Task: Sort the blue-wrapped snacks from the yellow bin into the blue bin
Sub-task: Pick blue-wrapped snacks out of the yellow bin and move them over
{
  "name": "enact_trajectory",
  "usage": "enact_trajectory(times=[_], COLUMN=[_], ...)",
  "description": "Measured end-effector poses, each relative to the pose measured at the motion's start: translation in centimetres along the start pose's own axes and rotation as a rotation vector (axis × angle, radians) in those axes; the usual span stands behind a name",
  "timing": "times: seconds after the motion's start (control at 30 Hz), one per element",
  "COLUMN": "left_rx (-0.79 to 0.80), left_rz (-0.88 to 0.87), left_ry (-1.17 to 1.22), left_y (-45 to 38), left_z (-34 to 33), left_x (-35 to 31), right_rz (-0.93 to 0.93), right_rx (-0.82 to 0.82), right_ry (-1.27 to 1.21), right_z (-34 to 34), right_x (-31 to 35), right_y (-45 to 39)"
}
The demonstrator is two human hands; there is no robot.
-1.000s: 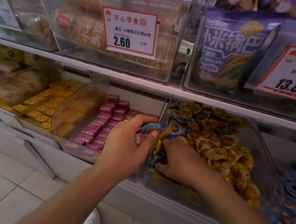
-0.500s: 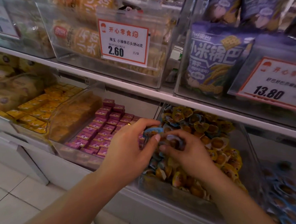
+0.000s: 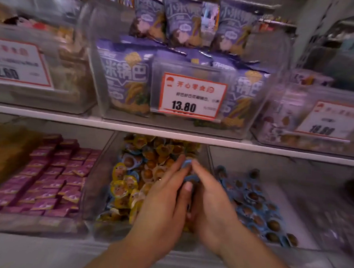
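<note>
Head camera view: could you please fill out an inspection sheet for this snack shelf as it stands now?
Surface: white shelf, clear bins above and below.
Job's things: yellow bin still holds some blue-wrapped snacks; blue bin sits right of it.
Clutter: purple packs at left, purple bags above, price tag.
Grips: left hand and right hand cupped together around blue snacks.
Cables: nothing seen.
Surroundings: blurred shelving.

Blue-wrapped snacks (image 3: 187,178) are cupped between the left hand (image 3: 164,203) and right hand (image 3: 211,205). Both are held over the yellow bin's (image 3: 99,183) right edge, beside the blue bin (image 3: 291,201).
</note>
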State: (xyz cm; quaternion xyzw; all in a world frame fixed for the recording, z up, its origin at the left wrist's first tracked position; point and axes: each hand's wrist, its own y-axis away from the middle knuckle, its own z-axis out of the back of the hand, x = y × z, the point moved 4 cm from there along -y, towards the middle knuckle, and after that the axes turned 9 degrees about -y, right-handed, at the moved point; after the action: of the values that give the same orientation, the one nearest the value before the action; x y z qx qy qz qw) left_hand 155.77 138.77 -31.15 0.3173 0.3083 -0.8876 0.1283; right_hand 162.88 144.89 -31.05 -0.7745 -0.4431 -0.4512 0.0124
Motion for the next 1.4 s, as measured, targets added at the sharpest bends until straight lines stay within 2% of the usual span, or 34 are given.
enact_trajectory(times=[0.07,0.2,0.27,0.37,0.47,0.57,0.63,0.7,0.83,0.9,0.93,1.0,1.1,1.23,1.33,1.4], left_rx=[0.028,0.103,0.130,0.133,0.100,0.069,0.049,0.015,-0.048,-0.055,-0.052,-0.030,-0.021,-0.017,-0.014,-0.022], left_rz=[-0.050,-0.042,-0.044,-0.025,-0.047,-0.045,-0.046,-0.078,-0.097,-0.065,-0.040,0.040,0.110,0.103,0.123,0.147], left_ry=[-0.046,0.017,0.065,-0.029,-0.118,-0.209,-0.268,-0.363,-0.562,-0.593,-0.596,-0.590,-0.529,-0.468,-0.421,-0.392], left_y=[-0.4,-0.6,-1.0,-1.9,-2.5,-2.6,-2.6,-2.6,-2.2,-1.4,-1.0,0.1,1.5,2.5,2.9,2.9], left_z=[-0.7,-1.9,-2.1,-1.5,-0.4,0.8,2.0,3.5,7.7,9.4,10.1,11.1,11.9,12.4,12.6,12.6], left_x=[-1.0,-0.9,-0.1,1.5,2.7,3.8,4.4,4.6,5.6,6.5,7.2,8.6,9.9,10.8,11.5,11.7], right_rz=[0.157,0.351,0.369,0.398,0.325,0.331,0.431,0.549,0.891,1.026,1.028,0.902,0.775,0.747,0.532,0.497], right_rx=[-0.002,-0.015,-0.107,-0.323,-0.492,-0.576,-0.552,-0.533,-0.411,-0.242,-0.135,0.049,0.182,0.165,0.134,0.123], right_ry=[0.144,0.189,0.255,0.466,0.643,0.663,0.603,0.663,1.052,1.248,1.309,1.407,1.658,2.025,2.127,2.130], right_z=[1.1,4.4,7.3,11.7,15.1,16.6,16.2,14.7,8.6,4.6,2.6,-1.0,-5.7,-9.7,-9.9,-10.0], right_x=[1.5,5.1,6.9,9.9,12.3,14.0,14.3,14.1,12.0,9.4,7.8,4.3,0.5,-0.7,-0.8,-0.7], right_y=[0.6,1.6,1.1,-0.8,-3.3,-4.4,-4.8,-4.4,-2.8,-1.7,-1.4,-2.2,-6.6,-14.1,-18.1,-19.0])
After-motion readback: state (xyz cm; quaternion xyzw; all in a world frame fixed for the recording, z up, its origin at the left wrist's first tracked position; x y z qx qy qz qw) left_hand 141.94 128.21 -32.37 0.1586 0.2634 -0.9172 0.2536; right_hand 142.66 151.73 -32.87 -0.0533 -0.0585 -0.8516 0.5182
